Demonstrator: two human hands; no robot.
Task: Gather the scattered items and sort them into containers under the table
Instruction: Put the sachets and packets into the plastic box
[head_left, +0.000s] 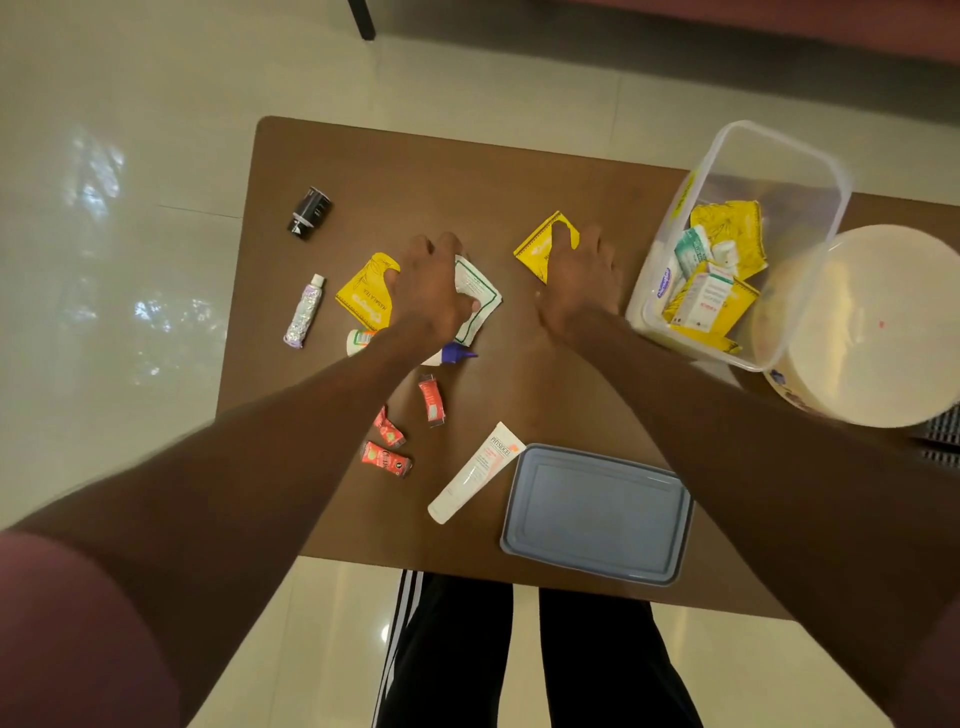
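Brown tabletop (597, 218), seen from above; both hands out over the middle of it.

Left hand (428, 291) lies on a white sachet with a green border (480, 306), thumb tucked against it, fingers curled down at the far edge; it looks like a pinch on the sachet. The print is too small to read. The same hand partly covers a yellow tea sachet (361, 299); only "MASALA TEA" comes clear on it.

Right hand (579, 280) rests on a second yellow sachet (543, 244), fingers bent over its near corner; whether it grips or only presses, cannot tell.

Readable: "PHYSIOGEL" on the white tube (475, 473) near the front edge, just beside the grey-blue lid (597, 514).

Not readable: three red sachets (387, 460) by the left forearm, the crumpled silver tube (304, 312), and the small black jar (310, 212) at the far left.

Half hidden under the left wrist: a white piece with an orange and green label (358, 340) and a blue cap (457, 352).

At right, a clear plastic container (779, 150) holds yellow sachets, small boxes and a white bottle; labels blurred. A round cream lid or tub (872, 332) overlaps it, and the frame cuts it off.
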